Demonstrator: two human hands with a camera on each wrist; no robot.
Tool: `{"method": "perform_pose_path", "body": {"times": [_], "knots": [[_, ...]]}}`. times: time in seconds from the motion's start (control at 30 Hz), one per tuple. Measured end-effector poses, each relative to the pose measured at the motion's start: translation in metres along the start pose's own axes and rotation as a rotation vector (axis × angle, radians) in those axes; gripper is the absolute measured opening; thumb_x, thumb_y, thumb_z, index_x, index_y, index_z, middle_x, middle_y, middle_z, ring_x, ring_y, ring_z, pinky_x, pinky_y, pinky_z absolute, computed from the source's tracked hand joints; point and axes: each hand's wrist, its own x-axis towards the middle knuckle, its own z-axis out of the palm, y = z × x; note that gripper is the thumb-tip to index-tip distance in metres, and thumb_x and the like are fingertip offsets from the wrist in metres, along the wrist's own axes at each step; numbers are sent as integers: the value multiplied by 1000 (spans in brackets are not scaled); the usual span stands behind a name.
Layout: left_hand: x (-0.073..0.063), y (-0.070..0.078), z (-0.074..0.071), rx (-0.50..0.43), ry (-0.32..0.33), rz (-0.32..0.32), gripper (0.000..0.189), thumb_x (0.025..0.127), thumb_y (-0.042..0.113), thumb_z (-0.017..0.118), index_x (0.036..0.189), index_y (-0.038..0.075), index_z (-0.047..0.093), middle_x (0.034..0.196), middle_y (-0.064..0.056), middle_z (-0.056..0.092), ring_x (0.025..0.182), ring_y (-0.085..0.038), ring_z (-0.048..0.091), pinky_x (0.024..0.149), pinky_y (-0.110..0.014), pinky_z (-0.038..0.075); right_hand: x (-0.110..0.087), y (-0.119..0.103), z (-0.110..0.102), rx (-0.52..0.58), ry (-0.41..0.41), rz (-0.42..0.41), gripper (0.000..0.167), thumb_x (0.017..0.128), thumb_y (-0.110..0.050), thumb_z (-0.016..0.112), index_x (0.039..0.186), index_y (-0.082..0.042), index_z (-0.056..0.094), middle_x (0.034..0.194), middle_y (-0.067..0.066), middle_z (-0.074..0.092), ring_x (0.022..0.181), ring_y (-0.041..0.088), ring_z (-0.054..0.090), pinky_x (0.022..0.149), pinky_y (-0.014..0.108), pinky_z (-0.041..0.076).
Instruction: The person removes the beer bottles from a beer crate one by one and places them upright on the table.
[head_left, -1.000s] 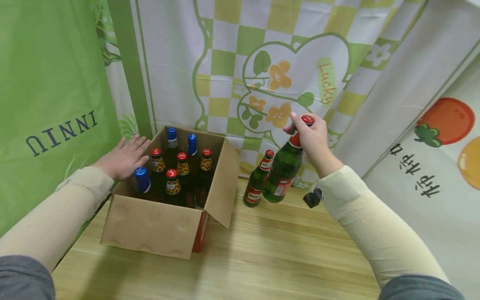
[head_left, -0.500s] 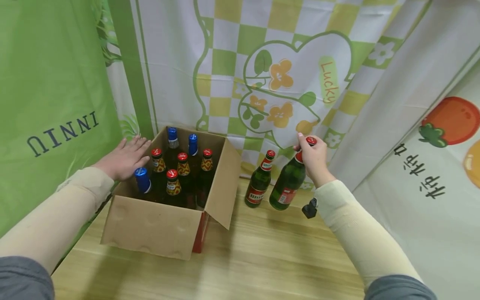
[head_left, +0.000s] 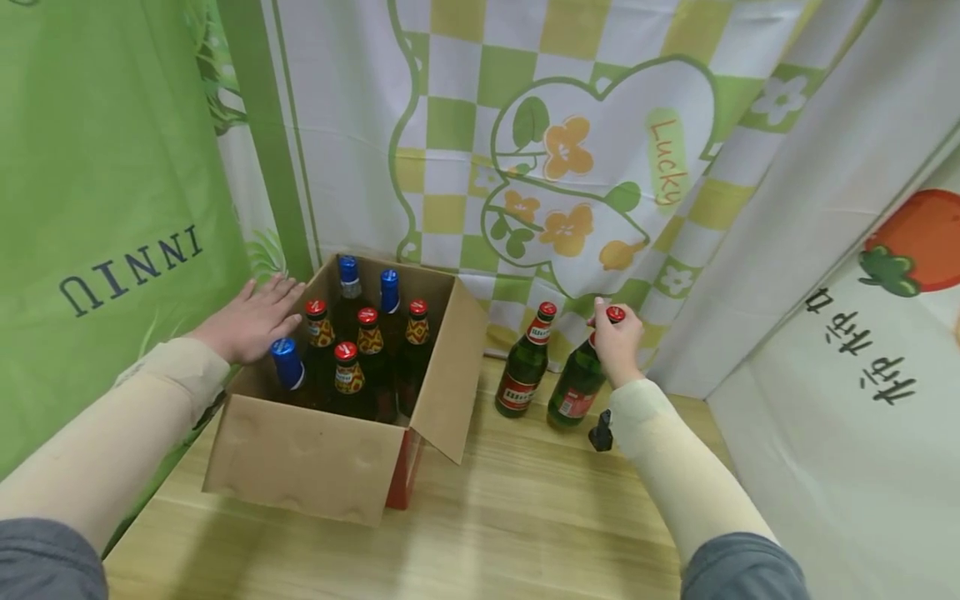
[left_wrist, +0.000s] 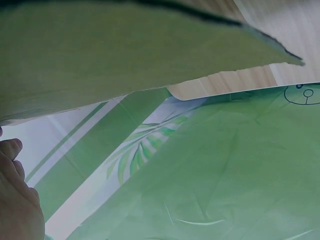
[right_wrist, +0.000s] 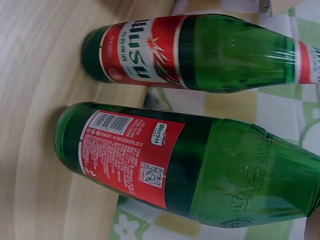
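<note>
Wood-grain tabletop (head_left: pixel 525 517) runs back to hanging printed cloths, green at the left and checked behind. The right hand (head_left: pixel 617 343) curls round the neck of a green glass bottle with a red label (head_left: pixel 576 390), standing on the table right of the box. The left hand (head_left: pixel 251 318) lies flat, fingers spread, on the far left rim of the open brown cardboard box (head_left: pixel 300 454) of capped bottles. A second green bottle (head_left: pixel 525 367) stands just beside the held one, between it and the box flap.

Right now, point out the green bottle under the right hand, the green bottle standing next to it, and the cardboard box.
held green bottle (head_left: pixel 573 392), head view, on its glass body.
standing green bottle (head_left: pixel 522 374), head view, on its body above the label.
cardboard box (head_left: pixel 300 457), head view, on its front wall.
</note>
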Motion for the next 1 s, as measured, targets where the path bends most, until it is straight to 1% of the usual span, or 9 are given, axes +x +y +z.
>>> {"method": "perform_pose_path", "body": {"times": [0.1, 0.23, 0.33, 0.4, 0.47, 0.63, 0.83, 0.9, 1.0], "knots": [[0, 2, 3, -12, 9, 2, 60, 112, 26, 36, 155, -15, 26, 161, -39, 18, 150, -56, 9, 120, -68, 0, -2, 6, 3, 25, 3, 26, 24, 103, -22, 66, 83, -9, 62, 62, -10, 63, 60, 5, 63, 52, 15, 45], [1, 2, 8, -15, 10, 2, 62, 112, 28, 35, 157, -13, 25, 162, -37, 17, 151, -55, 7, 121, -67, -1, -5, 11, 4, 54, 23, 51, 25, 102, -22, 67, 82, -8, 61, 67, 0, 67, 60, 4, 64, 53, 15, 46], [3, 2, 10, -17, 7, 2, 62, 113, 29, 35, 157, -12, 25, 163, -36, 17, 152, -54, 6, 121, -66, -1, -8, 16, 4, 31, 30, 61, 26, 102, -24, 67, 83, -8, 61, 72, 5, 70, 59, 6, 62, 54, 17, 46], [4, 3, 10, -17, 3, 2, 61, 113, 29, 36, 157, -12, 25, 163, -36, 17, 152, -54, 6, 121, -67, 0, -10, 20, 4, 7, 27, 63, 26, 102, -27, 67, 84, -8, 63, 74, 6, 71, 60, 10, 61, 55, 18, 45], [5, 4, 10, -16, -4, -2, 61, 112, 28, 36, 157, -12, 25, 163, -36, 17, 151, -54, 7, 121, -67, 1, -12, 23, 3, -16, 23, 59, 27, 102, -28, 67, 85, -7, 64, 72, 1, 70, 61, 13, 60, 56, 18, 45], [4, 6, 8, -2, -36, -11, 61, 113, 28, 34, 158, -12, 23, 163, -36, 16, 152, -53, 6, 121, -67, 0, -13, 28, 5, -34, 15, 48, 29, 102, -30, 67, 85, -7, 64, 67, -12, 66, 64, 10, 60, 62, 19, 45], [3, 2, 6, 5, -42, -15, 61, 113, 27, 34, 158, -12, 21, 163, -36, 14, 152, -54, 4, 120, -67, -1, -8, 25, 8, -37, -26, 33, 30, 102, -31, 67, 85, -6, 65, 68, -13, 66, 65, 11, 58, 63, 22, 43], [3, -1, 4, 14, -44, -17, 61, 113, 28, 33, 158, -12, 20, 163, -36, 13, 151, -54, 5, 120, -68, -1, -6, 24, 9, -20, -50, 45, 30, 102, -30, 68, 87, -4, 66, 67, -15, 66, 67, 10, 60, 64, 21, 45], [3, -7, 2, 25, -35, -14, 61, 113, 28, 33, 158, -13, 21, 162, -37, 15, 151, -55, 6, 119, -69, 0, -1, 25, 12, 62, -105, 70, 25, 100, -23, 69, 90, -1, 68, 67, -16, 67, 72, 9, 64, 69, 20, 49]]}}
